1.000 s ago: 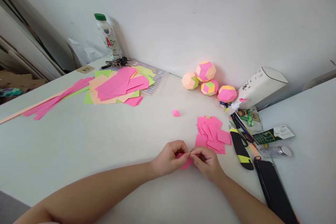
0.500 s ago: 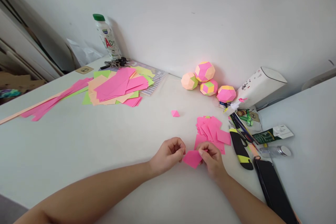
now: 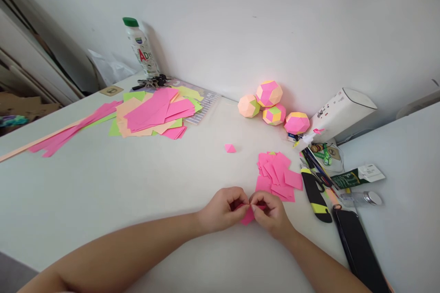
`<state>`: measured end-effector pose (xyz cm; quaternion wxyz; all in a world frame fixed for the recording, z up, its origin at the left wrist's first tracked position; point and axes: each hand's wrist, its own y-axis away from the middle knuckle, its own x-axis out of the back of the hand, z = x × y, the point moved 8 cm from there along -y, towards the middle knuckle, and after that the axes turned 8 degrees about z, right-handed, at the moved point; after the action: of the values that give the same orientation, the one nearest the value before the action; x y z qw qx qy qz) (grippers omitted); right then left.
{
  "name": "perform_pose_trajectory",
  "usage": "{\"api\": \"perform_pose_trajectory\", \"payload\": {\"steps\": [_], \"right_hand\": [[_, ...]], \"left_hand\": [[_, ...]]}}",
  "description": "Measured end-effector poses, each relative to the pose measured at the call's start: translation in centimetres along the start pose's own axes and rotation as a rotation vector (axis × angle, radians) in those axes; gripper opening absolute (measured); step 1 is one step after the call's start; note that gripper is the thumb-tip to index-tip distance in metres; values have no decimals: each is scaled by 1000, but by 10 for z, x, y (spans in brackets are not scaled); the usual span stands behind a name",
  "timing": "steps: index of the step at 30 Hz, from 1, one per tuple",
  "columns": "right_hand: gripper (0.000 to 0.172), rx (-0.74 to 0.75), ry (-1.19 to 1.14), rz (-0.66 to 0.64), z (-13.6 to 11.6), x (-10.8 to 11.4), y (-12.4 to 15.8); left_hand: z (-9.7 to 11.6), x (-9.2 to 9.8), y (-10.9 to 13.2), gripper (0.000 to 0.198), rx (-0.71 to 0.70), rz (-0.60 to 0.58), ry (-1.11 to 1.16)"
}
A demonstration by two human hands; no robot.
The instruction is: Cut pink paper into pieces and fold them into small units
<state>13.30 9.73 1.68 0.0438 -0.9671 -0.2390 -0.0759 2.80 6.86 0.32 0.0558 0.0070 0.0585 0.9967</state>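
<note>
My left hand [image 3: 225, 209] and my right hand [image 3: 272, 214] meet at the near middle of the table, fingertips almost touching. Both pinch the upper edge of one small pink paper [image 3: 247, 218], whose pointed lower part shows beneath the fingers. Just beyond my right hand lies a loose pile of pink paper pieces [image 3: 280, 169]. A tiny folded pink paper shape [image 3: 230, 148] sits alone farther back. Four faceted paper balls, one of them pink and orange [image 3: 269, 93], rest together near the wall.
Coloured sheets [image 3: 151, 112] and long paper strips [image 3: 75, 130] spread on the left, with keys [image 3: 153, 82] and a green-capped bottle [image 3: 140, 48] behind. At the right are a white box [image 3: 342, 112], a black-and-yellow cutter [image 3: 316, 196], a clear bottle [image 3: 359, 198] and a black case [image 3: 359, 249].
My left hand has moved right and taken hold of the pink paper too. My right hand has shifted slightly left, and more of the paper is now covered by fingers.
</note>
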Motion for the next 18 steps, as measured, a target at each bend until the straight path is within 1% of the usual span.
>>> {"api": "perform_pose_trajectory", "payload": {"steps": [4, 9, 14, 16, 18], "right_hand": [[9, -50, -21, 19, 4, 3, 1], [11, -146, -165, 100, 19, 13, 1], [16, -124, -343, 154, 24, 18, 2], [15, -123, -315, 137, 22, 16, 2], [15, -126, -233, 111, 21, 13, 2]], "left_hand": [[0, 2, 0, 6, 9, 8, 28], [-1, 8, -2, 11, 45, 40, 151], [-4, 10, -2, 18, 62, 67, 219], [-7, 9, -2, 21, 76, 58, 217], [-8, 7, -1, 23, 85, 39, 213]]}}
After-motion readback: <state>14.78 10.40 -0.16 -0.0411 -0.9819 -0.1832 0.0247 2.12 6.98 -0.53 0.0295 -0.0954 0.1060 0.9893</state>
